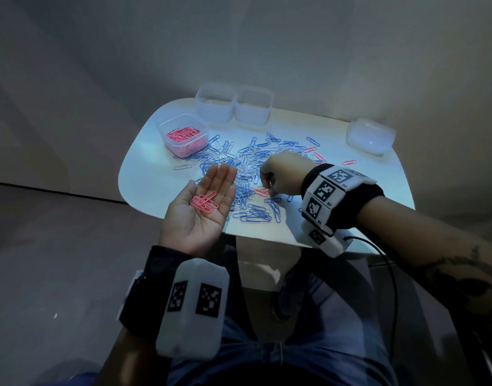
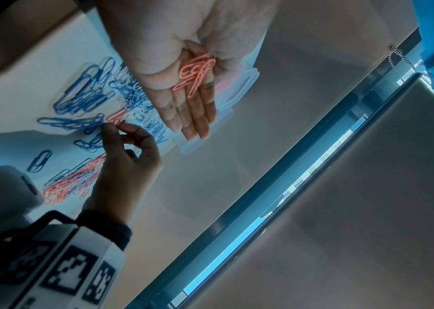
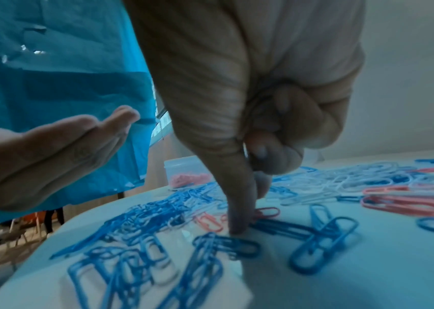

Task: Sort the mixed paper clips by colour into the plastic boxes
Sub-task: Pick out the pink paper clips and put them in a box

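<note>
Blue, white and pink paper clips lie in a mixed pile (image 1: 247, 162) on the white table (image 1: 144, 185). My left hand (image 1: 219, 179) is held flat, palm up, over the table's near left edge, and several pink clips (image 1: 204, 203) lie loose on the palm (image 2: 197, 71). My right hand (image 1: 267, 182) reaches down into the near side of the pile, other fingers curled. Its thumb and forefinger pinch a pink clip (image 3: 265, 212) that still touches the table. A clear plastic box (image 1: 183, 135) at the left holds pink clips.
Two empty clear boxes (image 1: 215, 105) (image 1: 253, 108) stand side by side at the table's far edge. Another clear plastic piece (image 1: 370, 135) sits at the far right. More pink clips (image 1: 348, 162) lie scattered right of the pile. A cable (image 1: 389, 274) hangs from my right wrist.
</note>
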